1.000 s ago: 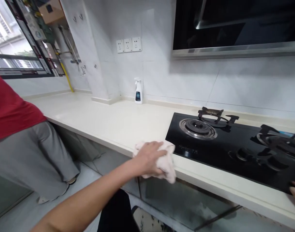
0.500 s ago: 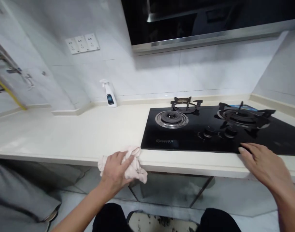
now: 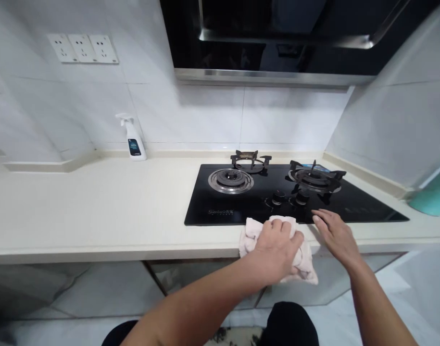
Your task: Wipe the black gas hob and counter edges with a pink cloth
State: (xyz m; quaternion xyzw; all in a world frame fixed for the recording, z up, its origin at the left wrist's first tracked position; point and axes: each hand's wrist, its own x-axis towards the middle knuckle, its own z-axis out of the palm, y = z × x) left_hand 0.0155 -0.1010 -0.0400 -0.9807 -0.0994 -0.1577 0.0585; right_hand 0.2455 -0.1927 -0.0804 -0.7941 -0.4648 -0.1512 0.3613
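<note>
A pale pink cloth (image 3: 305, 262) is bunched under my left hand (image 3: 277, 245), whose fingers press it on the counter's front edge, just before the gas cooktop (image 3: 205, 204). Part of the cloth hangs over the edge. My right hand (image 3: 337, 235) lies a little to the right, fingers stretched out at the cooktop's front border, holding nothing. Beyond it are two black knobs (image 3: 278, 197). The left burner (image 3: 231, 180) has no pan support on it; a loose black pan support (image 3: 251, 162) sits behind it. The right burner (image 3: 315, 178) carries its own support.
A white spray bottle (image 3: 135, 144) stands against the back wall on the light counter (image 3: 97, 206). Overhead hangs a black range hood (image 3: 277, 62). A turquoise object (image 3: 434, 197) is at the right edge. Wall sockets (image 3: 83, 48) are at the upper left.
My left hand has slid right along the counter edge with the cloth, from left of the cooktop to its front middle. The camera view has turned right; my right hand still rests by the cooktop.
</note>
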